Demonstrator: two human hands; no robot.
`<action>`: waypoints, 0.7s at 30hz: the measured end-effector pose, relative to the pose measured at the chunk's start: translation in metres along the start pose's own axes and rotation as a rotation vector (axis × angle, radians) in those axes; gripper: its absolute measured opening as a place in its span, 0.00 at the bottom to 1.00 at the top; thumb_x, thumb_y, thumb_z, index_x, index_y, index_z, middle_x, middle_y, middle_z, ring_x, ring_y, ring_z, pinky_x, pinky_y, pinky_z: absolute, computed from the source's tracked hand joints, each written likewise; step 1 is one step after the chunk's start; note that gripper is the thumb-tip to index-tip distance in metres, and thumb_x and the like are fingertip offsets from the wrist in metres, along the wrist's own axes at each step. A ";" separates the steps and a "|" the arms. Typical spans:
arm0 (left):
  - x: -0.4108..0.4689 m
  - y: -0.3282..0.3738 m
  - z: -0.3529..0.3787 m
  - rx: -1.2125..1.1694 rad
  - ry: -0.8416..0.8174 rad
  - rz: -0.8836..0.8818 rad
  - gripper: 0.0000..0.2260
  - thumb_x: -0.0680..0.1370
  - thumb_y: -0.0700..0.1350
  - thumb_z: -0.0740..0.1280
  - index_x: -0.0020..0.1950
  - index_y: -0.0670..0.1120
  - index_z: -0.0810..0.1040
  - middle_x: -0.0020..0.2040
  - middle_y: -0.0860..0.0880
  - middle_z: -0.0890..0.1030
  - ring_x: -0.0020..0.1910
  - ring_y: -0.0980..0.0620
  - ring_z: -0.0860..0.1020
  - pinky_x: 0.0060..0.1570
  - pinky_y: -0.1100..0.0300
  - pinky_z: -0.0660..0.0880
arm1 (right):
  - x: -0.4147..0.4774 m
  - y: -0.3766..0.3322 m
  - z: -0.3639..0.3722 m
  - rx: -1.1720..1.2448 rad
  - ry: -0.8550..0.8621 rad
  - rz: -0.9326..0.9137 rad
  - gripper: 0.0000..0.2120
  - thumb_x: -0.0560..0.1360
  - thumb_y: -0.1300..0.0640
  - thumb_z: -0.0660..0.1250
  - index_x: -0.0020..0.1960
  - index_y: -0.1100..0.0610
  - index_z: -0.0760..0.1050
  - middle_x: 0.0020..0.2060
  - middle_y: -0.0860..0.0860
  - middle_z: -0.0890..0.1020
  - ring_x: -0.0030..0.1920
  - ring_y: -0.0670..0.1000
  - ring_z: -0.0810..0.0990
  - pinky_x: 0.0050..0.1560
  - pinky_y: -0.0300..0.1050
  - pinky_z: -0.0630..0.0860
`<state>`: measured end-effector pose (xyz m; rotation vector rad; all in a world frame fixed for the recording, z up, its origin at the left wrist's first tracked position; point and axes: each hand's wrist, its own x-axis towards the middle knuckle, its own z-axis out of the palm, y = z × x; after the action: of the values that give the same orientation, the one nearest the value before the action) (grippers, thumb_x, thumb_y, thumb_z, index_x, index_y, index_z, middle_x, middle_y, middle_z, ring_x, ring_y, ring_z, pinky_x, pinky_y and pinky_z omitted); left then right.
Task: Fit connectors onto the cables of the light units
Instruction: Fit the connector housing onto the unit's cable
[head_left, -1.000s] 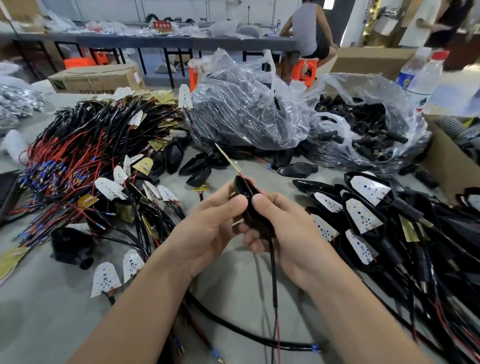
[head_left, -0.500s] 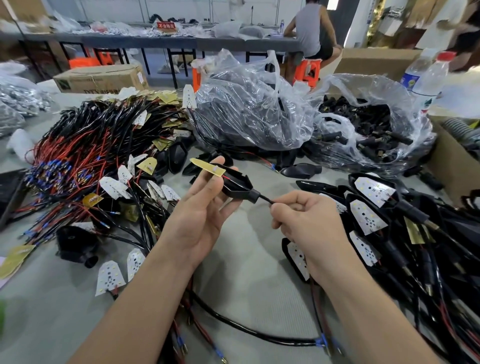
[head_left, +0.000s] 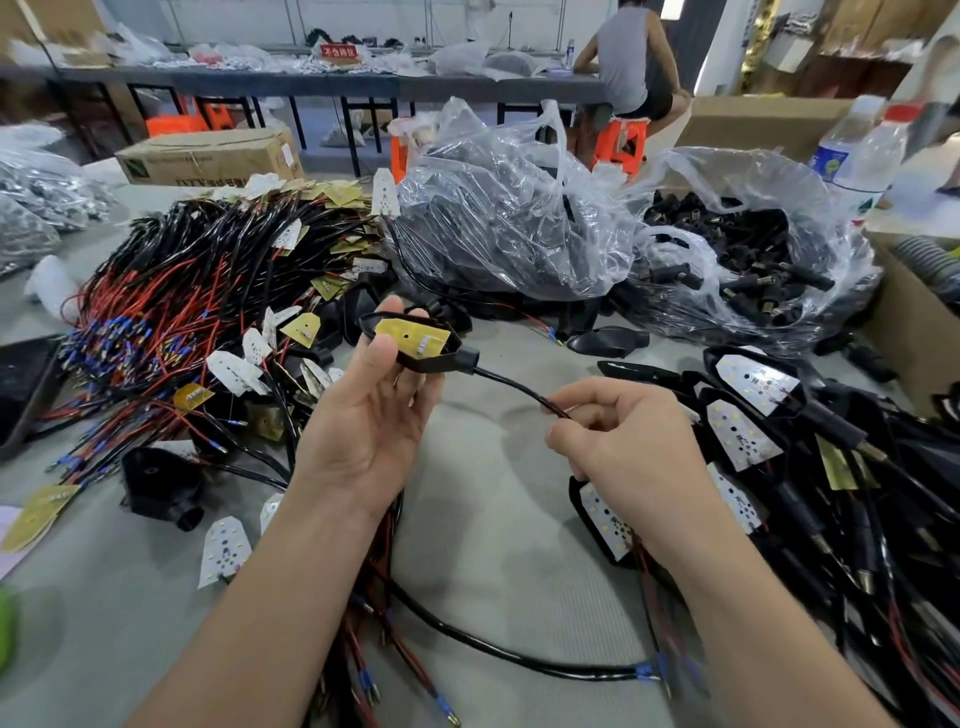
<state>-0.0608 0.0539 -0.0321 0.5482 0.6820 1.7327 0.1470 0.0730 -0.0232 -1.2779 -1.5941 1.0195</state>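
Observation:
My left hand (head_left: 363, 415) holds a light unit (head_left: 415, 340) above the table: a black housing with a yellow circuit board facing up. A black cable (head_left: 511, 385) runs from the housing's neck to the right. My right hand (head_left: 628, 441) is shut on that cable, pinched between thumb and fingers. The cable's far end is hidden behind my right hand. A clear bag of black connectors (head_left: 748, 249) lies open at the back right.
A big pile of red and black wired boards (head_left: 171, 306) fills the left. Finished light units (head_left: 753, 415) are heaped at the right. A second plastic bag (head_left: 509, 218), a cardboard box (head_left: 914, 322), water bottles (head_left: 867, 150) and a loose black housing (head_left: 156, 483) surround the grey table (head_left: 493, 519).
The housing, first gripped upright by both hands, has been turned board-up in my left hand. My right hand has slid rightward along the cable, away from the housing.

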 end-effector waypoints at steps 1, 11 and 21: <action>0.000 0.001 0.000 -0.003 0.012 -0.001 0.14 0.76 0.48 0.67 0.61 0.54 0.85 0.56 0.53 0.86 0.52 0.56 0.84 0.55 0.61 0.81 | 0.001 0.001 -0.002 -0.045 0.017 -0.026 0.12 0.70 0.63 0.73 0.42 0.44 0.83 0.31 0.45 0.84 0.28 0.46 0.77 0.36 0.45 0.76; -0.001 0.002 0.001 0.043 -0.076 -0.044 0.16 0.78 0.45 0.65 0.65 0.50 0.82 0.61 0.49 0.85 0.54 0.54 0.85 0.52 0.58 0.81 | 0.001 0.006 0.002 -0.160 0.038 -0.155 0.09 0.75 0.60 0.70 0.38 0.49 0.79 0.29 0.49 0.82 0.25 0.45 0.71 0.29 0.42 0.69; -0.001 -0.001 -0.001 0.106 -0.141 -0.024 0.15 0.73 0.46 0.71 0.60 0.53 0.84 0.55 0.52 0.85 0.51 0.56 0.83 0.55 0.58 0.80 | -0.002 0.000 0.002 -0.193 -0.085 -0.126 0.13 0.72 0.50 0.59 0.37 0.57 0.74 0.22 0.48 0.67 0.25 0.47 0.61 0.30 0.43 0.60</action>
<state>-0.0607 0.0533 -0.0335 0.7260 0.6800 1.6252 0.1454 0.0713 -0.0238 -1.2571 -1.8510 0.8688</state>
